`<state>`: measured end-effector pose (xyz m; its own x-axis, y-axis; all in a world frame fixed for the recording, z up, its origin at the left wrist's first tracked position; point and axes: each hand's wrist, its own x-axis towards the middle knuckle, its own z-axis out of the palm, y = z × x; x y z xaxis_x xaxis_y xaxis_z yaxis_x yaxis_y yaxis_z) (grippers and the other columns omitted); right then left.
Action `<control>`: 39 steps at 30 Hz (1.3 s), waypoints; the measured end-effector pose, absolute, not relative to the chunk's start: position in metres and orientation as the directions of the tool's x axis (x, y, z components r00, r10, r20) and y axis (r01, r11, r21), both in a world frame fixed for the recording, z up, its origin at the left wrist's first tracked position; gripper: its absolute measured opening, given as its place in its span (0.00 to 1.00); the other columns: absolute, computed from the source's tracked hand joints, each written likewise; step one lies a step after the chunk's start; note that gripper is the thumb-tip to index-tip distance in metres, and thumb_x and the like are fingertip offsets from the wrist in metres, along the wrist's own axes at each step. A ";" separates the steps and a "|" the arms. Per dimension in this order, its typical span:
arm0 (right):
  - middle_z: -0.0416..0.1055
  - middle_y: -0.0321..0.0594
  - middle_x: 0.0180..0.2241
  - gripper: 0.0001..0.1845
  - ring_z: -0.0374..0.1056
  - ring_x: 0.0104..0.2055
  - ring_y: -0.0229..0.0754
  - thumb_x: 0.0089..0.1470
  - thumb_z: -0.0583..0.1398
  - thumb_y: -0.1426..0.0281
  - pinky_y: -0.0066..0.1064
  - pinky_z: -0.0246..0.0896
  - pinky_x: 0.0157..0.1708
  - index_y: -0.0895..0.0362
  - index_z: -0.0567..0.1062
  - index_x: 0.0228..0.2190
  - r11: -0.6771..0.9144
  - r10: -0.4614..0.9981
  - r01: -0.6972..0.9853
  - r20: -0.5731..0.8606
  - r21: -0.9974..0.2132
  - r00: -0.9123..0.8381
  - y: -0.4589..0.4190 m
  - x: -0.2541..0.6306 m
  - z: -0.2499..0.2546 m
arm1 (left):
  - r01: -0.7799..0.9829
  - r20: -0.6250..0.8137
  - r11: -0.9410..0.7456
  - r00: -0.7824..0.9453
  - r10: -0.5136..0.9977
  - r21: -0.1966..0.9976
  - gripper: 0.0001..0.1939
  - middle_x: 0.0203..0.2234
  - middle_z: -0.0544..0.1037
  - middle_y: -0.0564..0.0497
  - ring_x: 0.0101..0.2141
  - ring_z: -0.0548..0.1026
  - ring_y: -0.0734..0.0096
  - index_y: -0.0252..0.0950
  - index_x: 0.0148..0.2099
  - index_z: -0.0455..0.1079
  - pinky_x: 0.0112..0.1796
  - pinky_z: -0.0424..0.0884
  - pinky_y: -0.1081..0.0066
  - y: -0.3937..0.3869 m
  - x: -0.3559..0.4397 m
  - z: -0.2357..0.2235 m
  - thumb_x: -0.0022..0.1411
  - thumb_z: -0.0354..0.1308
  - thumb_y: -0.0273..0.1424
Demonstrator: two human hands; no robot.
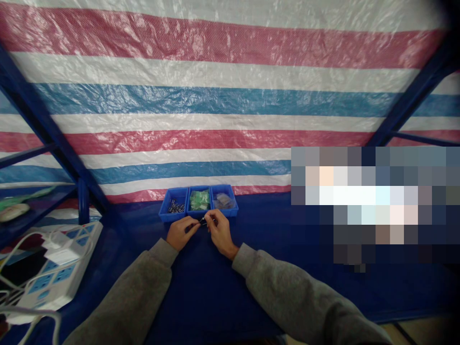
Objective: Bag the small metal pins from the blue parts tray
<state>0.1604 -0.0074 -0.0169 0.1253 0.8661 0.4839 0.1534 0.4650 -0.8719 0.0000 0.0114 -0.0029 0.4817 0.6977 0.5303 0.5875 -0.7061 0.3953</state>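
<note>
Small dark part (202,221) sits at your fingertips, just short of the blue bins; call that the clock centre. Shape too fine to read; a pale bit shows on it.

Left hand (182,233) comes in from 8 o'clock, right hand (220,232) from 4 o'clock. Grip on both sides: thumb and fingers pressed together, pinching the part from either end as far as I can see. Exact fingertip contact on the right is partly hidden by your own fingers.

Handling, my judgement: keep one side as the steady anchor and let the other make the fine adjustment. Light, even pressure; a hard squeeze could make something this small flick away. Rest your wrists on the tabletop (201,292) if your hands shake, and stay low so a slip lands close. Keep knuckles off the bin rims.

Bins, a row of three: left bin (171,217) at 10 o'clock with small metal pieces (176,207); middle bin (194,213) at 12 with green pieces (199,200); right bin (235,208) between 1 and 2 with clear pieces (223,200).

Further out: white power strip (68,281) and cables (56,322) well apart at 8 o'clock; striped sheet (215,103) behind everything at 12; blue frame posts at 10 (64,143) and 2. Area at 3 o'clock is pixelated, can't tell.
</note>
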 end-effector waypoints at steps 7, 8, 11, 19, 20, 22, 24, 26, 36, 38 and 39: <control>0.65 0.37 0.27 0.12 0.62 0.30 0.37 0.57 0.52 0.63 0.26 0.58 0.27 0.57 0.70 0.30 0.441 0.874 0.194 0.468 -0.876 0.130 -0.007 0.162 -0.018 | 0.554 0.633 -0.717 0.384 0.672 0.424 0.10 0.28 0.77 0.50 0.28 0.73 0.72 0.36 0.33 0.73 0.32 0.69 0.73 0.009 -0.002 0.001 0.60 0.53 0.34; 0.65 0.37 0.28 0.12 0.62 0.30 0.37 0.57 0.52 0.63 0.26 0.58 0.27 0.57 0.70 0.30 0.444 0.873 0.196 0.471 -0.874 0.125 -0.007 0.162 -0.018 | 0.552 0.648 -0.719 0.371 0.665 0.422 0.10 0.27 0.77 0.50 0.28 0.73 0.72 0.36 0.33 0.73 0.31 0.69 0.73 0.009 -0.002 0.002 0.60 0.53 0.34; 0.65 0.37 0.28 0.12 0.62 0.30 0.37 0.57 0.53 0.63 0.26 0.58 0.28 0.57 0.70 0.30 0.456 0.869 0.197 0.482 -0.868 0.110 -0.008 0.161 -0.017 | 0.550 0.668 -0.720 0.349 0.658 0.422 0.10 0.25 0.76 0.50 0.25 0.72 0.73 0.35 0.31 0.73 0.29 0.68 0.74 0.007 -0.004 0.004 0.60 0.54 0.34; 0.67 0.37 0.30 0.11 0.63 0.31 0.37 0.57 0.53 0.63 0.26 0.59 0.28 0.56 0.69 0.31 0.482 0.867 0.185 0.497 -0.857 0.043 -0.013 0.160 -0.013 | 0.528 0.647 -0.715 0.354 0.675 0.458 0.10 0.24 0.75 0.49 0.25 0.71 0.73 0.34 0.30 0.73 0.28 0.67 0.74 0.006 -0.008 0.006 0.60 0.53 0.33; 0.66 0.37 0.30 0.11 0.63 0.31 0.37 0.57 0.53 0.63 0.26 0.59 0.28 0.57 0.69 0.31 0.484 0.866 0.185 0.499 -0.855 0.039 -0.013 0.160 -0.013 | 0.526 0.646 -0.715 0.354 0.677 0.461 0.10 0.25 0.75 0.49 0.25 0.71 0.73 0.34 0.30 0.73 0.28 0.68 0.73 0.006 -0.008 0.006 0.60 0.53 0.33; 0.66 0.37 0.29 0.11 0.63 0.30 0.36 0.57 0.53 0.63 0.26 0.59 0.28 0.57 0.69 0.31 0.485 0.864 0.189 0.501 -0.854 0.043 -0.013 0.160 -0.014 | 0.527 0.649 -0.714 0.349 0.676 0.461 0.10 0.25 0.75 0.49 0.25 0.71 0.73 0.34 0.31 0.73 0.28 0.68 0.73 0.006 -0.008 0.007 0.60 0.53 0.33; 0.66 0.37 0.29 0.11 0.63 0.30 0.36 0.57 0.53 0.63 0.25 0.59 0.28 0.57 0.69 0.31 0.483 0.864 0.193 0.501 -0.854 0.054 -0.012 0.160 -0.014 | 0.532 0.658 -0.716 0.344 0.670 0.451 0.10 0.26 0.75 0.49 0.25 0.71 0.73 0.34 0.32 0.73 0.28 0.68 0.73 0.006 -0.007 0.007 0.60 0.53 0.34; 0.66 0.37 0.28 0.11 0.63 0.29 0.36 0.56 0.53 0.63 0.25 0.59 0.27 0.57 0.69 0.30 0.482 0.862 0.193 0.502 -0.854 0.066 -0.012 0.160 -0.014 | 0.535 0.665 -0.721 0.345 0.662 0.440 0.11 0.26 0.76 0.48 0.26 0.72 0.73 0.34 0.33 0.73 0.29 0.68 0.73 0.006 -0.007 0.007 0.60 0.53 0.34; 0.65 0.35 0.27 0.09 0.62 0.28 0.35 0.55 0.55 0.64 0.26 0.58 0.28 0.57 0.69 0.29 0.502 0.850 0.189 0.522 -0.844 0.075 -0.012 0.161 -0.012 | 0.554 0.712 -0.740 0.334 0.617 0.381 0.07 0.28 0.77 0.49 0.30 0.74 0.71 0.35 0.34 0.73 0.34 0.70 0.72 0.008 -0.008 0.006 0.59 0.54 0.30; 0.65 0.35 0.27 0.09 0.62 0.28 0.35 0.55 0.55 0.65 0.26 0.57 0.28 0.57 0.69 0.29 0.506 0.848 0.187 0.525 -0.842 0.074 -0.012 0.161 -0.013 | 0.556 0.705 -0.741 0.346 0.619 0.378 0.08 0.28 0.77 0.49 0.30 0.74 0.71 0.35 0.34 0.73 0.34 0.70 0.72 0.008 -0.008 0.007 0.60 0.53 0.30; 0.65 0.35 0.27 0.09 0.62 0.28 0.35 0.55 0.55 0.65 0.25 0.57 0.28 0.57 0.69 0.29 0.506 0.847 0.190 0.526 -0.841 0.077 -0.012 0.161 -0.013 | 0.556 0.699 -0.740 0.352 0.623 0.379 0.08 0.29 0.77 0.49 0.30 0.74 0.72 0.36 0.35 0.73 0.33 0.69 0.73 0.009 -0.008 0.007 0.60 0.53 0.31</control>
